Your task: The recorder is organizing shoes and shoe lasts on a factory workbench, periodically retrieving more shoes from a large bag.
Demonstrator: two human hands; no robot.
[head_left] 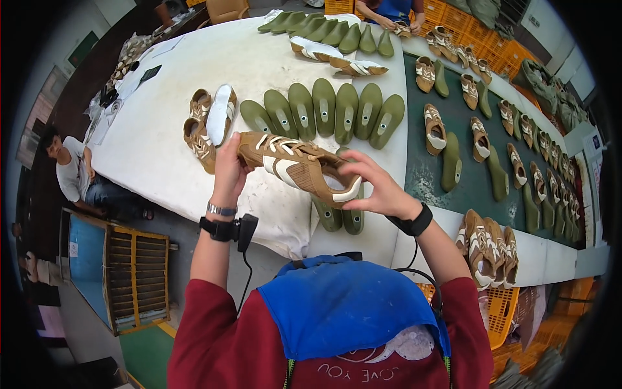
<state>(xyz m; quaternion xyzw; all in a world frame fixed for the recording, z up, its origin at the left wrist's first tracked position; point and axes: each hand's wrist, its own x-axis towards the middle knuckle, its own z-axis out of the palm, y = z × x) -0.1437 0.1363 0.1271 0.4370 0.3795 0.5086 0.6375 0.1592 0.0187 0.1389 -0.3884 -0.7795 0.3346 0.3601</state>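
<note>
A brown sneaker (pixel 293 167) with white stripes and cream laces is held up between my two hands, over the near edge of the white table. My left hand (pixel 229 170) grips it at the toe. Around the heel close the fingers of my right hand (pixel 381 184), beside the shoe's opening. Beyond the shoe, several green shoe lasts (pixel 324 109) lie in a fanned row. More green lasts (pixel 328 215) show partly below it. To the left are brown sneakers (pixel 199 137) and one with its white sole (pixel 222 113) turned up.
Another row of lasts (pixel 350 39) and more shoes (pixel 359 67) lie farther back. On the right, a green belt (pixel 424 170) carries shoes and lasts in pairs. Several sneakers (pixel 487 253) stand grouped near me. One person (pixel 74 170) sits at left; another (pixel 393 10) works at the far end.
</note>
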